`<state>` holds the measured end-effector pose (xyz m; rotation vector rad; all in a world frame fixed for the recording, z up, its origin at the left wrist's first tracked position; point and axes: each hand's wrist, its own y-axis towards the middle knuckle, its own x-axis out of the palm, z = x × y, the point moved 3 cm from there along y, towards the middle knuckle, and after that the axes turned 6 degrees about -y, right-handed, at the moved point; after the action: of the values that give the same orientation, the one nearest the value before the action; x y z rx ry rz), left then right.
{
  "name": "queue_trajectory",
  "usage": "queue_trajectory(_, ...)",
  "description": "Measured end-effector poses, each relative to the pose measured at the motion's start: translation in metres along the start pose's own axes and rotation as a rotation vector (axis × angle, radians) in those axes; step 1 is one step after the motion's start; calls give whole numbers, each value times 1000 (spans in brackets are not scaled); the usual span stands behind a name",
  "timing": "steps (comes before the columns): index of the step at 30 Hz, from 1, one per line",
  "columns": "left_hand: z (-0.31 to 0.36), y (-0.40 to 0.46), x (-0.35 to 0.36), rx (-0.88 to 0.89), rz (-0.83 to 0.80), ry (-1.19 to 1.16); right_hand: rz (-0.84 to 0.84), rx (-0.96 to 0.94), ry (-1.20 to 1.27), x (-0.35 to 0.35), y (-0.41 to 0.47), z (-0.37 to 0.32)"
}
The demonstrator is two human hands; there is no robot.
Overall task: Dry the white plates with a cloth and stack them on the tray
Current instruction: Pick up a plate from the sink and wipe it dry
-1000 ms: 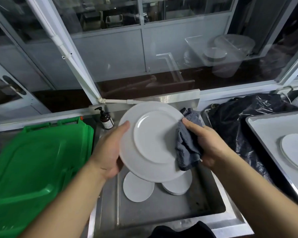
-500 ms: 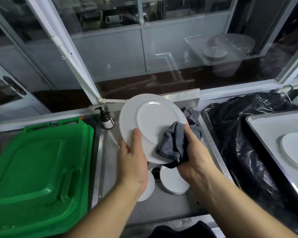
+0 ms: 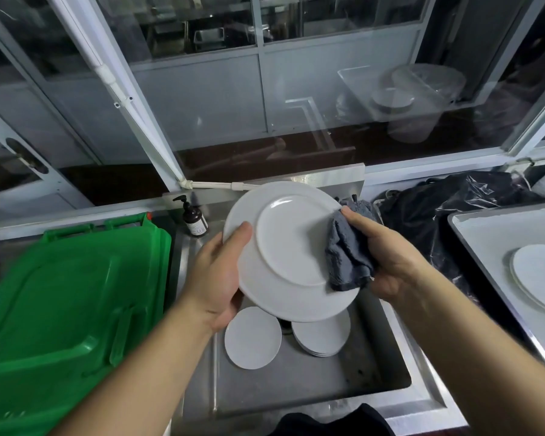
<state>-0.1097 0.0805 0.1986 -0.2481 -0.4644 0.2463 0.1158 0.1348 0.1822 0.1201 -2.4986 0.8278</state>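
Observation:
A large white plate point(image 3: 288, 247) is tilted up above the steel sink point(image 3: 375, 366), its underside toward me. My left hand point(image 3: 216, 275) grips its left rim, thumb on the face. My right hand point(image 3: 387, 259) holds a grey cloth point(image 3: 346, 253) bunched against the plate's right side. Below, in the sink, lie a single small white plate point(image 3: 252, 338) and a small stack of white plates point(image 3: 321, 338). At the right edge a metal tray point(image 3: 491, 234) carries one white plate point(image 3: 538, 275).
A green plastic lid point(image 3: 63, 309) covers the counter at left. A brown pump bottle point(image 3: 194, 220) stands behind the sink. A black plastic bag point(image 3: 447, 215) lies between the sink and the tray. Glass window panels close off the back.
The plate has turned in my hands. My left hand shifted from the bottom rim to the left rim, and the cloth moved from the lower middle to the right side of the plate.

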Motion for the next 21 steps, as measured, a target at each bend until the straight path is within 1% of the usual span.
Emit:
queue_trajectory(3, -10, -4, 9, 111, 51, -12, 86, 14, 129, 10, 2, 13)
queue_trajectory(5, -21, -8, 16, 183, 105, -5, 114, 13, 233, 20, 2, 28)
queue_trajectory(7, -31, -13, 22, 217, 142, 1, 110, 39, 312, 27, 1, 45)
queue_trajectory(9, -39, -16, 22, 206, 161, -3, 98, 53, 343, 28, 0, 56)
queue_trajectory(12, -48, -16, 17, 143, 116, -63, 100, 36, 342, 23, 1, 58)
queue_trajectory(16, -37, -12, 6, 91, 77, -89, 105, -11, 266, 18, 3, 51)
queue_trajectory(19, -14, -2, -8, 84, 71, -42, 57, -24, 143, 8, 2, 44)
queue_trajectory(21, 2, 2, -14, 52, 18, 11, 15, -34, 60, 1, 0, 36)
